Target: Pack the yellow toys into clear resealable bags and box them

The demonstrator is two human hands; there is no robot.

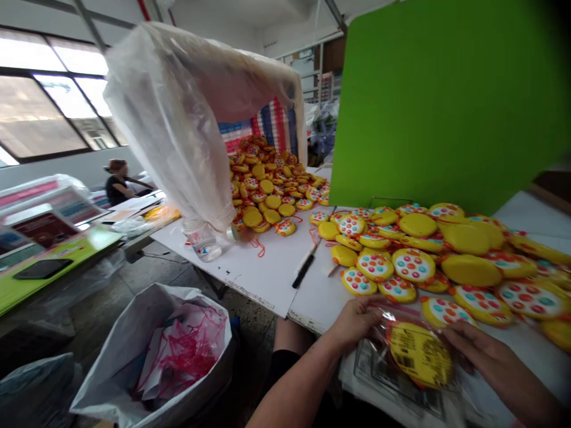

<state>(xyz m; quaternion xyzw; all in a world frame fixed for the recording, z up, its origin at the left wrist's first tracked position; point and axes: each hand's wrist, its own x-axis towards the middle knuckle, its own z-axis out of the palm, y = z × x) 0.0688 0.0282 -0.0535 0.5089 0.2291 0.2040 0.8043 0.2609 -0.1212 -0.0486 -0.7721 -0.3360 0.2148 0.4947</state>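
A transparent plastic bag [383, 324] with black print holds one round yellow toy [422, 355], low at the table's front edge. My left hand [359, 321] pinches the bag's upper left edge. On the other side, my right hand [484, 351] is closed on the bag's right edge, its fingertips partly hidden. Under the bag lie more flat transparent bags [370, 374]. Just beyond both hands is a heap of yellow toys [414, 264] with white faces and coloured dots, some face down.
Behind the heap stands a green board [437, 107]. A plastic-covered box [169, 119] spills more yellow toys [267, 196]. A black pen [303, 271] and a jar [203, 241] lie on the white table [254, 279]. Below left is a sack [111, 380]; a person [119, 184] sits far left.
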